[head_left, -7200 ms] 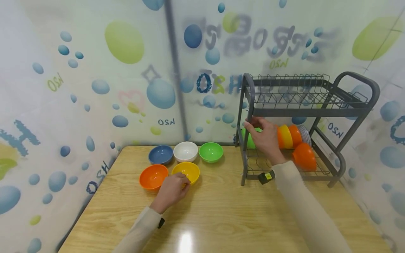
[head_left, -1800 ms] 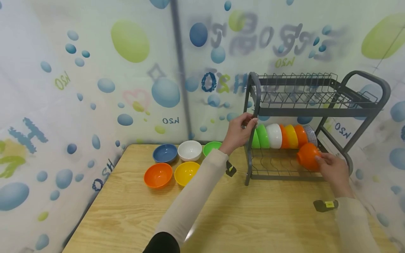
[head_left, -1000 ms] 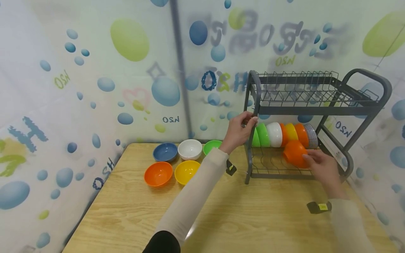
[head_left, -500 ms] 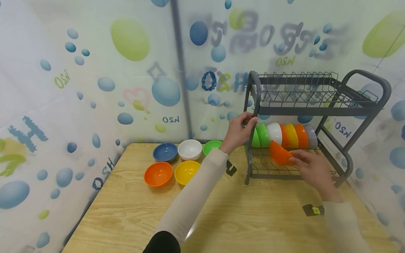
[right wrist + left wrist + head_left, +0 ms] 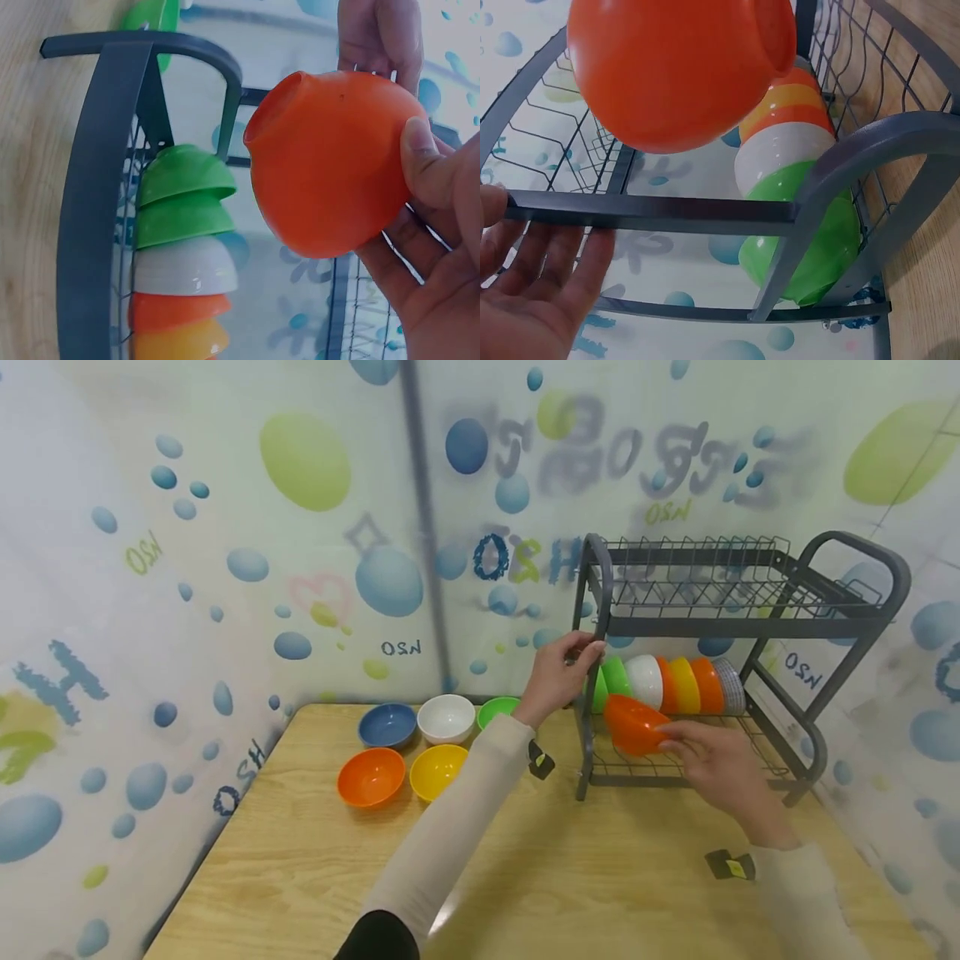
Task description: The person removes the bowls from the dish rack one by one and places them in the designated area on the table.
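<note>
My right hand point(image 5: 723, 768) pinches the rim of an orange bowl point(image 5: 633, 725), tilted on its side at the left front of the rack's lower tier. In the right wrist view the thumb point(image 5: 421, 154) lies on the bowl's outside, with fingers behind it. My left hand point(image 5: 555, 678) grips the left upright of the dark rack point(image 5: 697, 627); in the left wrist view its fingers point(image 5: 551, 259) curl around a bar. Behind the held bowl, green bowls point(image 5: 184, 180), a white bowl point(image 5: 645, 682), and orange and yellow bowls stand on edge in a row, with a patterned bowl point(image 5: 729, 687) at the right end.
Left of the rack on the wooden table point(image 5: 300, 860) sit a blue bowl point(image 5: 387, 725), a white bowl point(image 5: 446, 718), a green bowl point(image 5: 495, 708), an orange bowl point(image 5: 371, 778) and a yellow bowl point(image 5: 435, 770). The left forearm partly covers the green and yellow ones. A patterned wall stands behind.
My right hand has moved the orange bowl from the rack's lower right leftward along the front of the row, turning it. Since 1.8 seconds ago my left hand has stayed at the rack's upright.
</note>
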The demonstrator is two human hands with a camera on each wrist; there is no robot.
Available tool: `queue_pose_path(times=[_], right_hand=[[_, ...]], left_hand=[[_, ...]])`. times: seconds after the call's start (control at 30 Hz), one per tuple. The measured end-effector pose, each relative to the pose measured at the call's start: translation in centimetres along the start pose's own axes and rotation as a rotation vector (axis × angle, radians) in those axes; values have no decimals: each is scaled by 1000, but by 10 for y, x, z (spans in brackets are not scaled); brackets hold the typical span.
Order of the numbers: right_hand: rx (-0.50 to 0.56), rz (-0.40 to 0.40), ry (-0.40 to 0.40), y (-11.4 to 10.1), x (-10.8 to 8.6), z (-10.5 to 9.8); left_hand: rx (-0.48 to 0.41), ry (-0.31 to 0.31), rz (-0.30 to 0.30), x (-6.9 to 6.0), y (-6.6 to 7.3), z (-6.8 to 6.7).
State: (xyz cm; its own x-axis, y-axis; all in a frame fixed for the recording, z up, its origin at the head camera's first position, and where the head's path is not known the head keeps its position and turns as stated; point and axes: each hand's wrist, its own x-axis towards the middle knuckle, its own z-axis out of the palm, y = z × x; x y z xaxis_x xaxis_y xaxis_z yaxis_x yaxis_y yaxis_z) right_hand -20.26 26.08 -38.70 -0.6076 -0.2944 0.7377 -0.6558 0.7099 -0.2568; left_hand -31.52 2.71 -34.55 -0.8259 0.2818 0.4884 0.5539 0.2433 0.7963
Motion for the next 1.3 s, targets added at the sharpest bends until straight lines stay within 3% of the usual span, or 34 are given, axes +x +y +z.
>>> queue_pose_path(times=[0.27,0.43,0.57,0.7,0.9,0.97,1.1,1.3], right_hand=[[25,-120,-10,-16,7,1],[80,-153,-34,-22,14,5],[98,-157,-54,-26,15,10],[95,-177,-80,-31,15,15],[78,-240,-110,-38,15,23],[75,-262,-130,-41,16,26],[92,-298,-175,-48,19,30],[98,-368,-187,-56,20,38]], left_hand=[[33,-97,-79,-19,-6,-16],[9,-154,-76,-33,-6,-30],[57,-212,-21,-49,-5,-40],[179,-247,41,-70,0,-49],[335,-292,206,-95,7,-55],[362,-314,234,-103,10,-57],[414,-365,253,-116,13,-60],[521,-429,345,-126,16,-64]])
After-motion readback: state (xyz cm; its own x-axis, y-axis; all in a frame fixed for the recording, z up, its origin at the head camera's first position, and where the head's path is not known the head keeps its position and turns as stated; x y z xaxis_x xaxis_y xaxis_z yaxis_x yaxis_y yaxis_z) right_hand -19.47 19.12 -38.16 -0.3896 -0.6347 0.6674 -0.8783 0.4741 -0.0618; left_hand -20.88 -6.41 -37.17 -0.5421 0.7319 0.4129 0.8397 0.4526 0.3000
